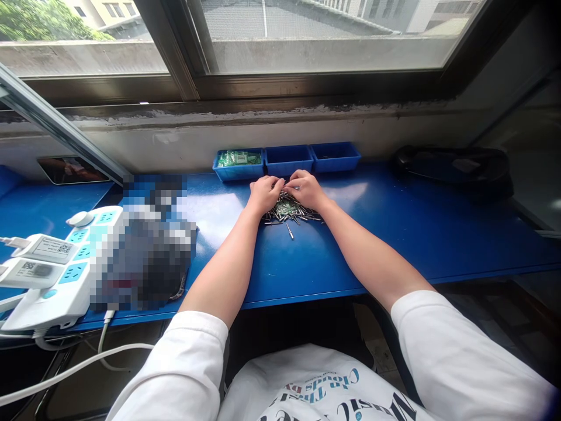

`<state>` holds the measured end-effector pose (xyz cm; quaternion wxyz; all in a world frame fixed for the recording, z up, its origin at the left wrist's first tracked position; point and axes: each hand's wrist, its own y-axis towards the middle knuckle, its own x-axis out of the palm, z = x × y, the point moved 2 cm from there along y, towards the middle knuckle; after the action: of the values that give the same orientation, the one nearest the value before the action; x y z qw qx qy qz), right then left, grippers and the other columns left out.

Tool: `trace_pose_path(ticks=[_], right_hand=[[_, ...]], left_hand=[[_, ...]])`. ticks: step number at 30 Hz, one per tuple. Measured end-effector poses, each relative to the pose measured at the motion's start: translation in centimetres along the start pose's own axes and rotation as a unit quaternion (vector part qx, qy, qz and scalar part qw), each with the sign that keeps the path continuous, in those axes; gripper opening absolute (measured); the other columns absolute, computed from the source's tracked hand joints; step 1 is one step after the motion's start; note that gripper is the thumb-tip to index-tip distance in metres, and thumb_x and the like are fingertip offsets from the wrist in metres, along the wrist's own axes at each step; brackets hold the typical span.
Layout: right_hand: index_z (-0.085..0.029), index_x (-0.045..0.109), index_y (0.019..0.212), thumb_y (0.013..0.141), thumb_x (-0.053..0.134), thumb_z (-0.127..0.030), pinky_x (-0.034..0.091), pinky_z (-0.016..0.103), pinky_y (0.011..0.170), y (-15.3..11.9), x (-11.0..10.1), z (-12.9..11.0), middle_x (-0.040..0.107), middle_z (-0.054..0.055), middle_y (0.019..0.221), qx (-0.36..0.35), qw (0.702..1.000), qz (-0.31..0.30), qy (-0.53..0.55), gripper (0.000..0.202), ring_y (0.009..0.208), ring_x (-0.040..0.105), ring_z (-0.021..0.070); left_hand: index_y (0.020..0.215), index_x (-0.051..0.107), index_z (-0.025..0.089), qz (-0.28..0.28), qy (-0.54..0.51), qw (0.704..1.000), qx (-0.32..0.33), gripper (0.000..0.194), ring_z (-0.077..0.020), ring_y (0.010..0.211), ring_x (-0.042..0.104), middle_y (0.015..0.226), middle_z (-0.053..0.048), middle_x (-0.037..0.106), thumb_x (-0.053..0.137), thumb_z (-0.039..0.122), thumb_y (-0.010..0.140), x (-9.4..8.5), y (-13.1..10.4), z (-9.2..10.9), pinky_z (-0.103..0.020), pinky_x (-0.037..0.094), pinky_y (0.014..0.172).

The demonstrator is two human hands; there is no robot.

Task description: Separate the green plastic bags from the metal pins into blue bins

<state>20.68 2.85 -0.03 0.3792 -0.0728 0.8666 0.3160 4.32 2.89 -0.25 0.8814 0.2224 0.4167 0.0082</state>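
Note:
A pile of thin metal pins (302, 215) lies on the blue table, with small green pieces (287, 206) among them. At its far side, my left hand (265, 193) is closed, thumb and fingers drawn together. Beside it my right hand (305, 190) is pinched, its fingertips almost meeting those of the left. Whatever sits between the fingertips is too small to make out. One loose pin (290, 231) rests apart from the pile, nearer to me.
Three blue bins stand behind my hands: the left bin (239, 173) holds green boards, then come a middle bin (289, 168) and a right bin (336, 165). A white power strip (94, 245) and a blurred-out heap (144, 257) occupy the left. A dark bag (456, 169) lies right.

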Motion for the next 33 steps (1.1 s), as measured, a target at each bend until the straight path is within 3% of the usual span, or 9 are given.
trace_pose_path(ticks=[5,10,15,20,24,27,33], right_hand=[[-0.020,0.077,0.083,0.084,0.061,-0.043,0.049,0.032,0.074,0.0,-0.6,-0.6,0.071,0.004,0.077,0.051,0.993,0.027,0.100,0.028,0.071,0.061,0.0174],[-0.019,0.072,0.082,0.080,0.063,-0.042,0.052,0.033,0.076,0.2,-0.9,-0.3,0.073,0.004,0.077,0.118,0.966,0.088,0.212,0.025,0.075,0.067,0.0186],[-0.017,0.069,0.079,0.076,0.067,-0.039,0.054,0.034,0.073,0.6,-0.8,0.2,0.073,0.005,0.074,0.150,0.936,0.108,0.299,0.023,0.072,0.068,0.0187],[-0.017,0.070,0.078,0.072,0.072,-0.035,0.055,0.035,0.073,0.3,-1.1,-0.3,0.074,0.006,0.077,0.122,0.954,0.100,0.256,0.020,0.074,0.069,0.0203],[-0.017,0.071,0.077,0.076,0.068,-0.036,0.055,0.035,0.072,0.2,-1.0,-0.5,0.073,0.006,0.075,0.100,0.968,0.099,0.208,0.019,0.070,0.068,0.0201],[-0.017,0.070,0.076,0.078,0.066,-0.039,0.054,0.033,0.069,0.3,-0.8,-0.4,0.072,0.004,0.070,0.104,0.964,0.097,0.224,0.022,0.068,0.067,0.0187],[-0.019,0.072,0.080,0.070,0.072,-0.040,0.054,0.031,0.067,0.3,-0.7,-0.4,0.072,0.002,0.073,0.107,0.947,0.090,0.290,0.024,0.069,0.065,0.0173]], left_hand=[[0.083,0.071,0.023,0.007,-0.001,1.000,0.000,0.041,-0.0241,0.099,0.063,0.090,-0.006,0.073,0.040,0.048,0.096,-0.3,-0.2,0.4,-0.041,0.039,0.092],[0.095,0.070,0.023,0.016,-0.029,0.999,0.038,0.026,-0.0230,0.101,0.065,0.101,-0.005,0.074,0.051,0.041,0.091,-0.8,-0.5,1.0,-0.040,0.040,0.096],[0.097,0.069,0.021,0.036,-0.068,0.995,0.062,0.019,-0.0200,0.092,0.068,0.097,-0.005,0.075,0.059,0.031,0.085,-0.7,-0.4,0.9,-0.034,0.046,0.090],[0.088,0.068,0.020,0.068,-0.064,0.993,0.066,0.014,-0.0189,0.086,0.067,0.091,-0.005,0.074,0.056,0.027,0.087,-0.7,-0.3,0.7,-0.032,0.047,0.086],[0.089,0.066,0.020,0.064,-0.065,0.994,0.052,0.016,-0.0186,0.084,0.066,0.086,-0.004,0.074,0.052,0.027,0.090,-0.6,-0.3,0.7,-0.032,0.047,0.083],[0.089,0.065,0.020,0.061,-0.065,0.995,0.044,0.020,-0.0183,0.083,0.067,0.084,-0.004,0.074,0.048,0.028,0.093,-0.5,-0.3,0.6,-0.031,0.047,0.082],[0.085,0.065,0.020,0.058,-0.052,0.996,0.033,0.024,-0.0181,0.082,0.066,0.084,-0.004,0.074,0.046,0.031,0.094,-0.4,-0.2,0.6,-0.031,0.045,0.083]])
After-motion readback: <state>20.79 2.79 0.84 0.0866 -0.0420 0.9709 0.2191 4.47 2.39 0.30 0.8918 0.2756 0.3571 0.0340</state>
